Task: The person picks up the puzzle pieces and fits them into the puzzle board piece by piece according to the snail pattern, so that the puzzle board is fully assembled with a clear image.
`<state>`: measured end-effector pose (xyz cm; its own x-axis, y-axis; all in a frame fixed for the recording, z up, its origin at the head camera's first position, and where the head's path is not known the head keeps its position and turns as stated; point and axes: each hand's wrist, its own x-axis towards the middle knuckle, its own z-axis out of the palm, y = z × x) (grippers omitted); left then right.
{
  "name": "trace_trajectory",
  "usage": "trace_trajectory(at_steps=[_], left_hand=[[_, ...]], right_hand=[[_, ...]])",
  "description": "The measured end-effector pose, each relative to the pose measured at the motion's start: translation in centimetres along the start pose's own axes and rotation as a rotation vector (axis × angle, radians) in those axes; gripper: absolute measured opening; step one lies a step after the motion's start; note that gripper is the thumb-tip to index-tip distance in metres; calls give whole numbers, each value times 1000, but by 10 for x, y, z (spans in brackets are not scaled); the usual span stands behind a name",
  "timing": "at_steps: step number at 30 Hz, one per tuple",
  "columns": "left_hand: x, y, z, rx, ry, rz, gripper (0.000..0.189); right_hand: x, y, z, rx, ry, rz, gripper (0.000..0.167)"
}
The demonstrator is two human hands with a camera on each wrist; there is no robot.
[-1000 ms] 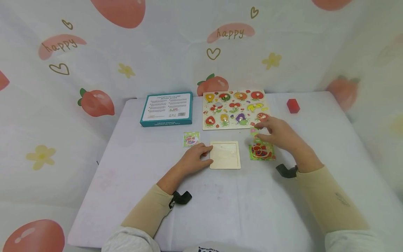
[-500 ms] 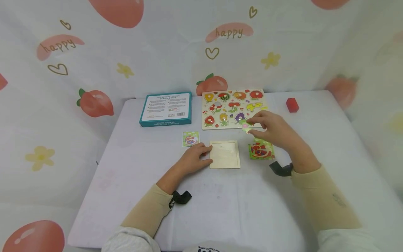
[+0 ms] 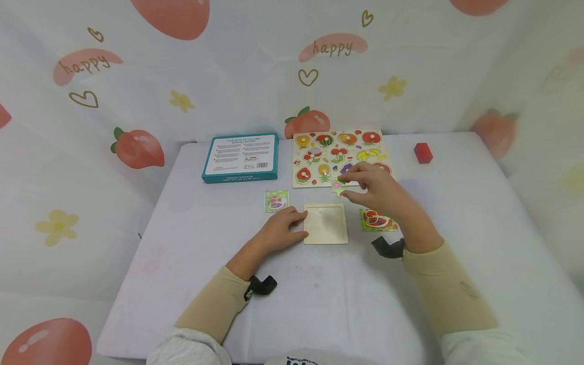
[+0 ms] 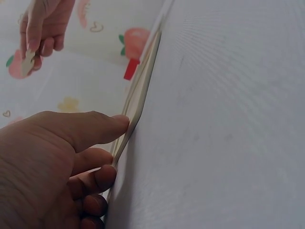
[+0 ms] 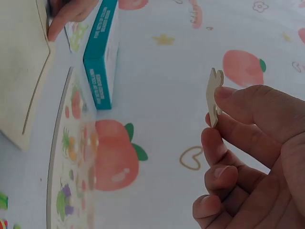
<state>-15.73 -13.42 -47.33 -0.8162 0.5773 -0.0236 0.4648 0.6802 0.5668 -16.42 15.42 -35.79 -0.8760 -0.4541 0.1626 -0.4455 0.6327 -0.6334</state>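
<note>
A square wooden puzzle tray (image 3: 326, 224) with a raised border lies on the table. My left hand (image 3: 284, 230) holds it by its left edge, thumb and fingertips at the border, as the left wrist view shows close up. My right hand (image 3: 376, 190) pinches a small puzzle piece (image 3: 337, 187), green with a pink flower, between thumb and fingers. Held up beyond the tray's far edge, the piece (image 5: 214, 98) shows its bare wooden side and notched outline in the right wrist view. Several colourful puzzle pieces (image 3: 377, 221) lie right of the tray, partly hidden by my right wrist.
A small picture card (image 3: 276, 201) lies beyond my left hand. Farther back are a teal-edged box (image 3: 241, 157) and a fruit peg puzzle board (image 3: 335, 158), partly covered by my right hand. A red block (image 3: 423, 153) stands at the back right.
My right hand has carried the flower piece leftward from above the loose pieces to beyond the tray's far edge. The left hand and tray have stayed in place.
</note>
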Motion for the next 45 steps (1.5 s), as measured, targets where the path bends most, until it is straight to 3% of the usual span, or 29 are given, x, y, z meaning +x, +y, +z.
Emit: trace_trajectory(at_steps=[9, 22, 30, 45], left_hand=[[0, 1, -4, -12, -31, -14, 59], [1, -1, -4, -47, -22, -4, 61], [3, -3, -3, -71, -2, -2, 58], [3, 1, -4, -110, 12, -29, 57]], right_hand=[[8, -5, 18, 39, -22, 23, 36], [19, -6, 49, 51, -99, 79, 36], [24, 4, 65, 42, -140, 50, 34], [37, 20, 89, 15, -242, 143, 32]])
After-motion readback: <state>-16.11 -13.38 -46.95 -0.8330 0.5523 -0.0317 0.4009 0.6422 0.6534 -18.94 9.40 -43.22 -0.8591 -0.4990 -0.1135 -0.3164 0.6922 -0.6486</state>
